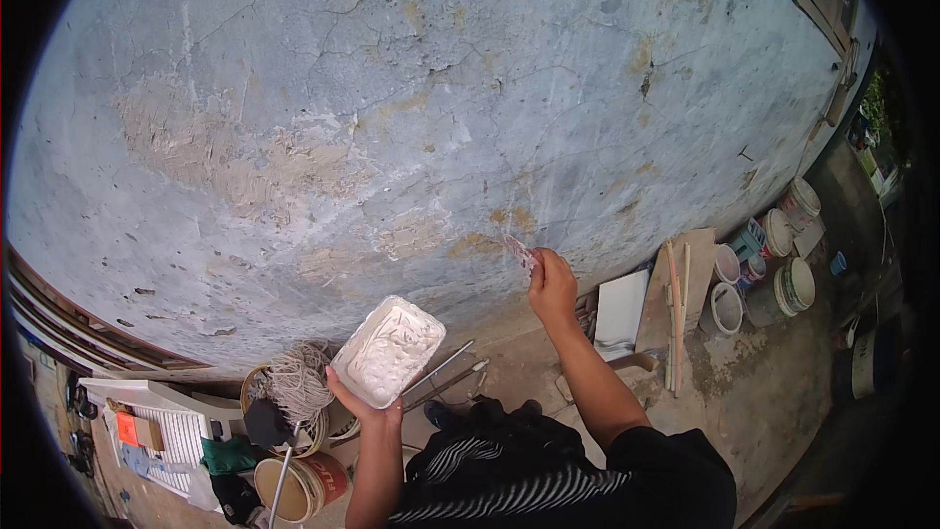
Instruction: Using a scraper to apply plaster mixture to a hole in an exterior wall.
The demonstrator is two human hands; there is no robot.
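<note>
My left hand (367,404) grips a white rectangular tub (427,317) from below, tilted so its inside shows. Thick white paste (394,345) coats its bottom and walls. My right hand (554,286) is closed round a small putty knife (520,253), its blade smeared and pointing up and left at the wall (548,69). The blade is at or very near the surface, by a brownish stain; whether it touches, I cannot tell. Cracks run over the pale blue-grey wall, and rough beige patches (294,171) lie to the left.
At lower left are a mop head (300,378) in a bucket, a tan bucket (284,492) and a white slatted piece (176,431). To the right, a white board (621,312) and wooden sticks (676,323) lean by the wall. Several buckets (722,310) stand beyond them.
</note>
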